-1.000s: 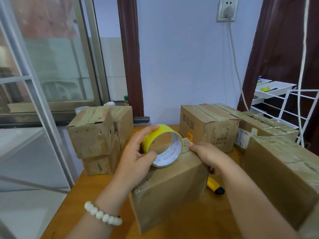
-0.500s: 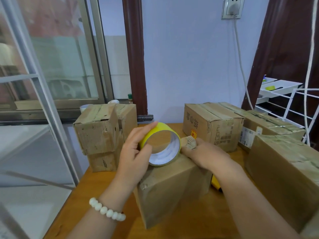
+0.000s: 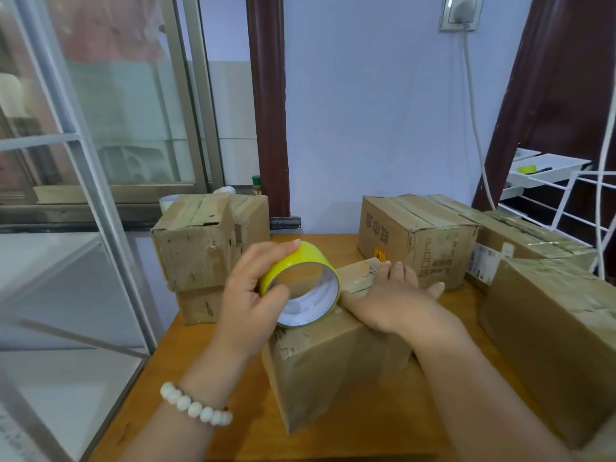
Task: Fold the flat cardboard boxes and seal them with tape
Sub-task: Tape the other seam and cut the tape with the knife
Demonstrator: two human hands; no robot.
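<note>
A small brown cardboard box stands mid-bench on the orange wooden bench. The left hand is clamped on a yellow roll of tape, fingers over its top and thumb at the rim, resting it on the box's 9 o'clock end. The right hand lies flat on the box top, fingers straight and pressing down. Two worn stacked boxes sit at 10 o'clock, a printed taped box at 1 o'clock, and a large taped box at 3 o'clock.
</note>
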